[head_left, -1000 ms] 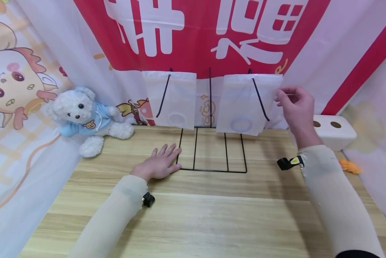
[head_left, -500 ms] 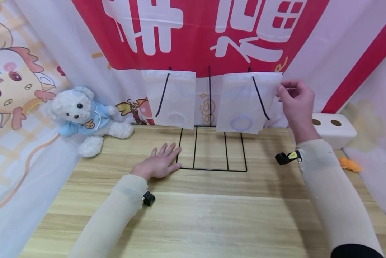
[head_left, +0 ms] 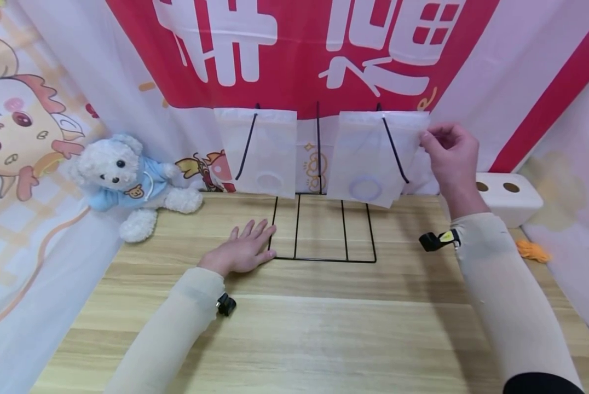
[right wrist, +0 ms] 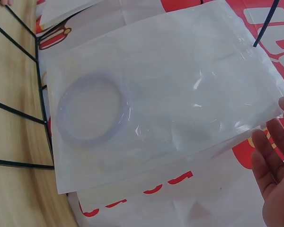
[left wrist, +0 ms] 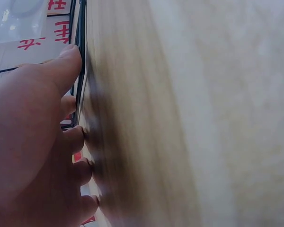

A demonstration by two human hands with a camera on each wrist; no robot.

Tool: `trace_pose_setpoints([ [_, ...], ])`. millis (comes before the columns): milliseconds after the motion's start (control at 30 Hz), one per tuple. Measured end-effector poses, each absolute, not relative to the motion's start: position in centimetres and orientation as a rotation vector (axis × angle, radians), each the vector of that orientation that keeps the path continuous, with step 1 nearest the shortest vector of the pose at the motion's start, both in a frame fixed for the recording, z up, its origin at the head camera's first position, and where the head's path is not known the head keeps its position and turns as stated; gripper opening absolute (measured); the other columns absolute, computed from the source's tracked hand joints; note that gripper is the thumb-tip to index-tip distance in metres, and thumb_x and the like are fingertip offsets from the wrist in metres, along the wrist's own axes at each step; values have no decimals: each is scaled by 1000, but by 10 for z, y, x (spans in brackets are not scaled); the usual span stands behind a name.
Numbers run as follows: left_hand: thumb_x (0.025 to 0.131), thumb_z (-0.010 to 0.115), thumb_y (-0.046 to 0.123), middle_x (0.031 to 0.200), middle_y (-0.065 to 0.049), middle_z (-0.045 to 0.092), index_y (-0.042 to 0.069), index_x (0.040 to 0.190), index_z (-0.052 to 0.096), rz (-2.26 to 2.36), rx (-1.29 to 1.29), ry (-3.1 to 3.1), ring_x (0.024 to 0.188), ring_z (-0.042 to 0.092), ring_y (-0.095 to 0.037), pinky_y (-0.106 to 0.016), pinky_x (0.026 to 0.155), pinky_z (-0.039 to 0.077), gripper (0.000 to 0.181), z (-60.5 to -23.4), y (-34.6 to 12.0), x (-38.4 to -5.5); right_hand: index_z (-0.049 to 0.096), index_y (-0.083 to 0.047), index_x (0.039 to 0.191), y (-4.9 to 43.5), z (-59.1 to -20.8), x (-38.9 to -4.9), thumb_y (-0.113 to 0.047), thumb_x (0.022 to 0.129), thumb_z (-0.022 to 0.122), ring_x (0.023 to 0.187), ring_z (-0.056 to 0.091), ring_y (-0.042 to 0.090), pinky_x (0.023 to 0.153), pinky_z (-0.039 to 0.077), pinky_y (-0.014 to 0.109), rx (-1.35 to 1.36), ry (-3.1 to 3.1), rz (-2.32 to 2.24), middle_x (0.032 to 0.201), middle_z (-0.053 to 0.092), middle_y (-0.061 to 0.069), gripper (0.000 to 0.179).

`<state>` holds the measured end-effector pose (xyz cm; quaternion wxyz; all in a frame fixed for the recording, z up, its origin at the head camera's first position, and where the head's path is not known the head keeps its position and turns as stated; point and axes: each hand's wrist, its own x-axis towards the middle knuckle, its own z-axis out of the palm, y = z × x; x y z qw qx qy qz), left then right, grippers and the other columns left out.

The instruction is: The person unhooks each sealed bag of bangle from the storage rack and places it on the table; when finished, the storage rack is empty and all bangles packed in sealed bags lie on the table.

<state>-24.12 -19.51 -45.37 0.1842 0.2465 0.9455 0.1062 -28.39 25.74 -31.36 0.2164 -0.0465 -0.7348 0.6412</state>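
A black wire rack (head_left: 335,260) stands on the table, its base bars lying flat. My left hand (head_left: 240,251) lies palm down with fingers spread at the base's left side, thumb and fingers by the wire. Two sets of translucent white bags hang on the rack's hooks. Inside the front right bag (head_left: 368,148) a pale, clear ring (right wrist: 125,111) shows through. My right hand (head_left: 454,156) pinches that bag's upper right edge between thumb and fingers. The left bag (head_left: 270,148) also has a faint ring inside, untouched by either hand.
A white plush bear (head_left: 127,180) in a blue hoodie sits at the back left. At the right stand a white box (head_left: 513,200) with round holes and an orange bundle (head_left: 533,250). A printed red and white cloth (head_left: 294,65) hangs close behind the rack.
The right bag's lower edge has shifted very slightly. My right hand has risen a little and stays at the bag's edge. My left hand has not moved.
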Motion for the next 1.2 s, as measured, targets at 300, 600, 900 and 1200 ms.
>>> trace_pose_setpoints([
  [300, 116, 41, 52, 183, -15, 2, 18, 176, 14, 308, 694, 2666, 168, -1, -49, -77, 130, 0, 74, -456, -195, -242, 74, -20, 127, 260, -313, -284, -44, 93, 84, 108, 73, 12, 118, 52, 32, -148, -2037, 1803, 121, 77, -5, 43],
  [600, 115, 42, 51, 183, -16, 3, 18, 176, 15, 318, 695, 2672, 168, -1, -49, -78, 129, 1, 74, -456, -196, -241, 74, -17, 131, 261, -309, -285, -34, 94, 85, 102, 78, 9, 119, 50, 36, -124, -1973, 1924, 123, 81, -1, 42],
  [900, 115, 43, 52, 183, -16, 4, 17, 175, 16, 328, 698, 2677, 168, 0, -50, -78, 129, 1, 75, -457, -195, -241, 76, -15, 129, 262, -309, -284, -32, 90, 87, 104, 78, 11, 96, 60, 20, -88, -1908, 1984, 119, 81, 0, 45],
  [1200, 115, 43, 51, 183, -16, 3, 17, 175, 16, 340, 699, 2675, 168, -1, -50, -79, 128, 0, 74, -457, -195, -241, 77, -17, 128, 259, -308, -284, -35, 90, 87, 106, 77, 13, 94, 60, 18, -118, -1927, 1941, 114, 80, -2, 43],
])
